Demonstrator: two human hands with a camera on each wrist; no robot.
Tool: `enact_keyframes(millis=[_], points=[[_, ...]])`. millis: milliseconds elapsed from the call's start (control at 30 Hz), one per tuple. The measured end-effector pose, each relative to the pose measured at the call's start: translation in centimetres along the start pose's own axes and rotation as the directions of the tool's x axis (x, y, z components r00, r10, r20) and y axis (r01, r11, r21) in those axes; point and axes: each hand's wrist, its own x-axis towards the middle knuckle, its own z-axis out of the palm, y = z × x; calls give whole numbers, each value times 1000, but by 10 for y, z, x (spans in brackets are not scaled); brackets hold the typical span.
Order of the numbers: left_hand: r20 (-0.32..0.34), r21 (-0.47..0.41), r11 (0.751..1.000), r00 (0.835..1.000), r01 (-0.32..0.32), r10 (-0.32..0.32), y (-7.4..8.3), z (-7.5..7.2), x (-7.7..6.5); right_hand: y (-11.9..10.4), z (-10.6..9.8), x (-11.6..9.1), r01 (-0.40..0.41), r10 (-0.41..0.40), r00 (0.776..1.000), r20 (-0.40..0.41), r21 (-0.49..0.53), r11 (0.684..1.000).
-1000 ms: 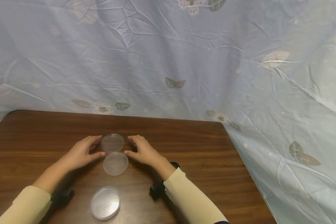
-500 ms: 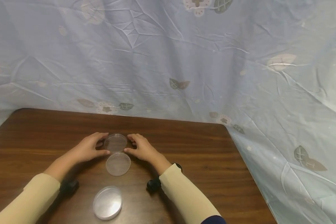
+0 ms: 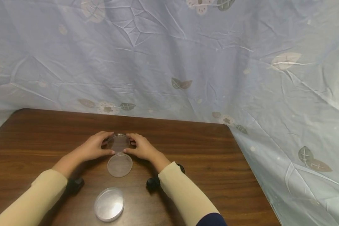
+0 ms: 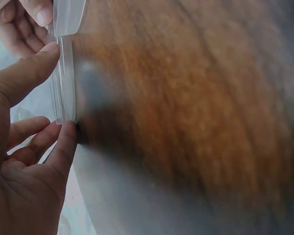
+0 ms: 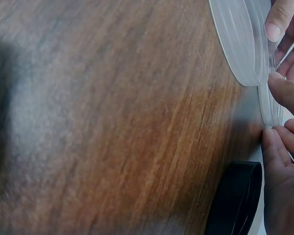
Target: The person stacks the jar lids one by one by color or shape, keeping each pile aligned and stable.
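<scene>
Brown tabletop (image 3: 197, 157), centre-left of frame: left hand (image 3: 94, 148) and right hand (image 3: 142, 148) now closing in, fingers clamping far transparent dish (image 3: 118, 143), holding it both sides

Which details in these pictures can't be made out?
Far dish, head view: left hand and right hand cover parts of its rim.
Nearest dish, head view: glare masks part of its inside.
Black object, right wrist view: bottom edge cuts it off; identity unclear.
Table, left wrist view: grain mostly blurred.
</scene>
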Motion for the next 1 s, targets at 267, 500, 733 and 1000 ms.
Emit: enact_keyframes(millis=[267, 500, 733, 1000], points=[[-2, -9, 1000, 1000, 0, 0, -1, 2, 3, -1, -1, -1, -1, 2, 1000, -12, 23, 1000], [-21, 6, 1000, 1000, -21, 21, 1, 5, 3, 3, 0, -3, -2, 3, 1000, -28, 69, 998], [-71, 51, 996, 994, -80, 83, 10, 2, 5, 6, -5, -9, 40, -31, 996, -78, 119, 992], [-102, 48, 993, 988, -110, 114, 36, -3, -1, 2, -17, -34, 83, -71, 990, -121, 102, 991]])
